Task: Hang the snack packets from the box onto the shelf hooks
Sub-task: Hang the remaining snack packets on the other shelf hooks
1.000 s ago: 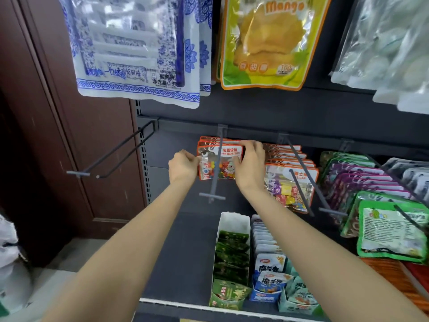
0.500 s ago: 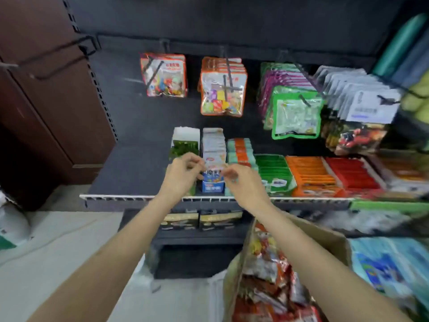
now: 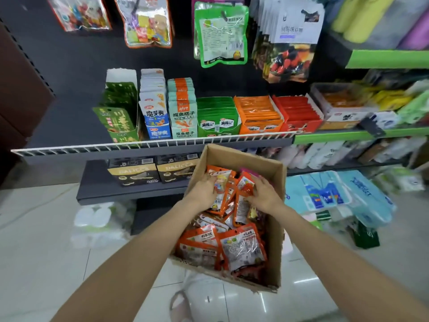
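An open cardboard box [image 3: 275, 231] stands on the floor in front of the shelving, full of orange-edged snack packets [image 3: 241, 248]. Both my hands are down inside its far end. My left hand [image 3: 202, 192] is closed on the edge of an upright orange packet [image 3: 221, 191]. My right hand [image 3: 264, 196] curls over a neighbouring red-orange packet [image 3: 246, 184] and grips it. Matching packets hang [image 3: 80, 13] at the top left of the black back panel, with a second hanging bunch [image 3: 148, 22] beside them. Their hooks are mostly out of frame.
A shelf with a white wire rail [image 3: 139, 145] carries rows of boxed snacks [image 3: 218, 117] just above the box. Green [image 3: 220, 36] and white packets [image 3: 294, 22] hang to the right. Black cartons [image 3: 132, 170] sit on a lower shelf. Blue tissue packs [image 3: 336, 194] lie at right on the tiled floor [image 3: 41, 240].
My view has dropped from the hooks to the box on the floor. Both hands left the hung packets, came down past the shelf rail, and now grip packets inside the box.
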